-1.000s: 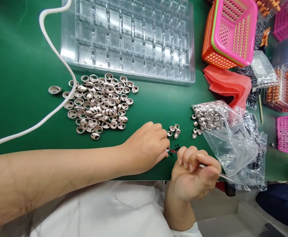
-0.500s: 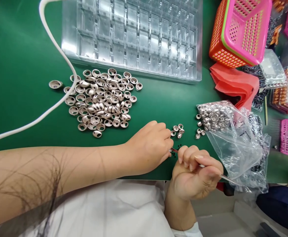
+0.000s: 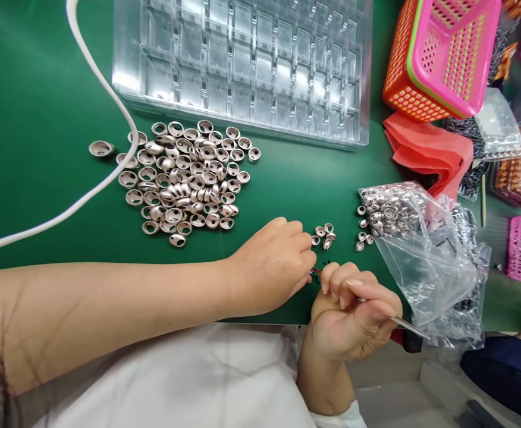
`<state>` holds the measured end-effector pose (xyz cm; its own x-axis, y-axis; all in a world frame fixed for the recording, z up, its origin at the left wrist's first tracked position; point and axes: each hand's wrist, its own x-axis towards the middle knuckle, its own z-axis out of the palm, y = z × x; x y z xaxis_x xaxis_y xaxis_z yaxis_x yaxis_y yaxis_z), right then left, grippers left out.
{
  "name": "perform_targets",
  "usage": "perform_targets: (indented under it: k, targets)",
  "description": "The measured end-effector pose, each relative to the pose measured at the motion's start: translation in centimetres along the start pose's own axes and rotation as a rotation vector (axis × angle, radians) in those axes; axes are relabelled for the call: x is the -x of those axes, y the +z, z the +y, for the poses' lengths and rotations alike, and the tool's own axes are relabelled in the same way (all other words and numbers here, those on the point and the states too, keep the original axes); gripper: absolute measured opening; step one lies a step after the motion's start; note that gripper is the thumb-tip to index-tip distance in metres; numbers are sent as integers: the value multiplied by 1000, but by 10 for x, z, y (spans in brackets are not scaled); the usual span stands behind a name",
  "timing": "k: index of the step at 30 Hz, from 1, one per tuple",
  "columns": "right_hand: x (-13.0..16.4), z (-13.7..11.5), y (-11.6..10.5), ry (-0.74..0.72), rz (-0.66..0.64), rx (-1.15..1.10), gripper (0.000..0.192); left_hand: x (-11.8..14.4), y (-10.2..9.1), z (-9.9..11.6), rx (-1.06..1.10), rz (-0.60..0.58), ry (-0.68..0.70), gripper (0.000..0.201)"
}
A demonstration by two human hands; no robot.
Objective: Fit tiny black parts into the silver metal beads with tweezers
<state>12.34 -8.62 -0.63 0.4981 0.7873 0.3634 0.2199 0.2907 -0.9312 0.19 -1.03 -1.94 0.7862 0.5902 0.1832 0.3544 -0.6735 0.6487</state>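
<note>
Head view: tweezers meet a small ring at the mat's near edge

L hand [image 3: 272,267] rests palm down on the green mat [image 3: 41,119], fingertips pinched narrow on what looks like a small metal ring, mostly hidden. R hand [image 3: 352,312] is curled around tweezers [image 3: 403,324]; their tip [image 3: 316,271] sits right at the L fingertips, beside tiny black bits [image 3: 325,264] on the mat. Can't tell whether the tip is gripping anything.

Four loose rings [image 3: 324,233] lie just beyond the L fingers. Bag [image 3: 416,249] of rings is to the right, w/ a few spilled at its mouth. Big pile of metal caps [image 3: 189,178] and clear tray [image 3: 251,65] are further off.

To do it well, I'd say: keep both wrists planted, hold the ring level, squeeze the tweezers lightly so the black bit doesn't flick away, and approach straight, not at an angle.
</note>
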Motion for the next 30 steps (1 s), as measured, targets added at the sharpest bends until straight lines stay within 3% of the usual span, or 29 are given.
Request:
perform_targets:
  k: [14, 30]
  targets:
    - [1, 1, -2, -40, 50, -30, 25, 0, 0, 0, 4, -2, 0, 18]
    - [3, 2, -2, -7, 5, -54, 27, 1, 0, 0, 6, 11, 3, 18]
